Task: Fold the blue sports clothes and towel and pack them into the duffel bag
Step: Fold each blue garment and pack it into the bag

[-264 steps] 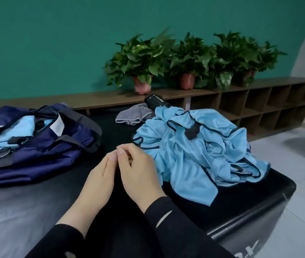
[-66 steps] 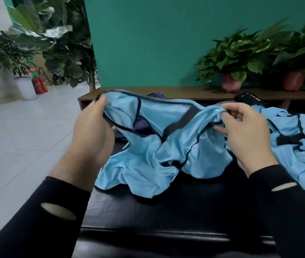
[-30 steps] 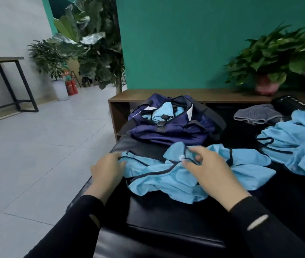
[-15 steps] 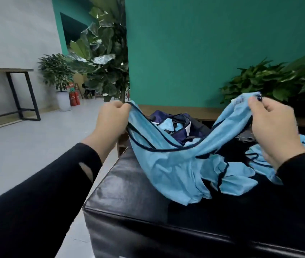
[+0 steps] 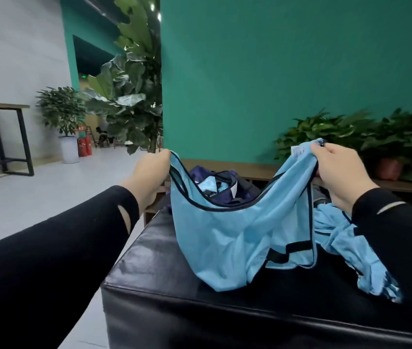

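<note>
Since a moment ago the light-blue mesh sports vest with dark piping (image 5: 227, 238) has been pulled wider and now hangs more open between the hands. The left hand (image 5: 153, 172) pinches one shoulder strap, the right hand (image 5: 340, 175) grips the other, both closed on fabric. Its hem drapes onto the black padded tabletop (image 5: 164, 263). The vest's long axis runs hand to hand; the navy duffel bag (image 5: 218, 182) lies just behind it, roughly midway between the hands.

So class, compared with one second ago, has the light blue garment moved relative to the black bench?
Yes. The light blue garment has been lifted off the black bench; left hand and right hand hold it up.
</note>
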Demonstrator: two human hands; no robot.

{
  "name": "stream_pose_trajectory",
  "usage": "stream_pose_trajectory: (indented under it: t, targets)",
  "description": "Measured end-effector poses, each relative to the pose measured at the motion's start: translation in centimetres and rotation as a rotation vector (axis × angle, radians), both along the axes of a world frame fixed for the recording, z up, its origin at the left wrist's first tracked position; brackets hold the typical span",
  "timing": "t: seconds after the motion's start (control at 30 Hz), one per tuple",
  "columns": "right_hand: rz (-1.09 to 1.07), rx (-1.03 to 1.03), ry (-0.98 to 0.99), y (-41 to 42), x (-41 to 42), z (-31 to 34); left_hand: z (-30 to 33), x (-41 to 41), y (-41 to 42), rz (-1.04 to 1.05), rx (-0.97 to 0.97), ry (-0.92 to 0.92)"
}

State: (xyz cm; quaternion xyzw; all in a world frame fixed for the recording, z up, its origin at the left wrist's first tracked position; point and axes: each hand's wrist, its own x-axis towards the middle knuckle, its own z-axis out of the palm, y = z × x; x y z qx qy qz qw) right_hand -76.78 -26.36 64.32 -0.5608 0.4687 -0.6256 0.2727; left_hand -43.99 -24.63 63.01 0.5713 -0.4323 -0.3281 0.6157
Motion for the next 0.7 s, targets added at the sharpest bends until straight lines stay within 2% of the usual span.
stream_pose_trajectory:
  t: [0.07, 0.17, 0.23, 0.3, 0.33, 0.43, 0.53, 0.7]
  targets:
    - [0.025, 0.033, -0.03, -0.1, -0.6, -0.6, -0.6, 0.0, 0.1, -0.143, -0.007, -0.021]
    - [0.054, 0.115, 0.111, -0.4, -1.1, -2.4, -1.6, -1.1, 0.5, -0.439, 0.132, -0.229]
    - [0.033, 0.174, 0.235, -0.5, -0.9, -4.5, -3.6, -2.2, 0.4, -0.457, 0.238, -0.496]
    - [0.051, 0.216, 0.328, -0.2, -0.4, -7.1, -6.6, -3.0, 0.0, -0.343, 0.251, -0.795]
    - [0.051, 0.247, 0.356, 0.0, -0.2, -8.3, -8.3, -3.1, -0.3, -0.28, 0.227, -0.793]
    - [0.008, 0.341, 0.44, 0.2, -0.5, -12.2, -12.9, -2.2, -1.5, -0.104, 0.172, -0.526]
    - [-0.028, 0.362, 0.539, 0.0, -1.4, -15.1, -15.0, -1.8, -2.3, 0.043, 0.209, -0.547]
    - [-0.006, 0.366, 0.586, -0.6, -2.2, -16.2, -15.0, -4.5, -4.4, -0.022, 0.138, -0.589]
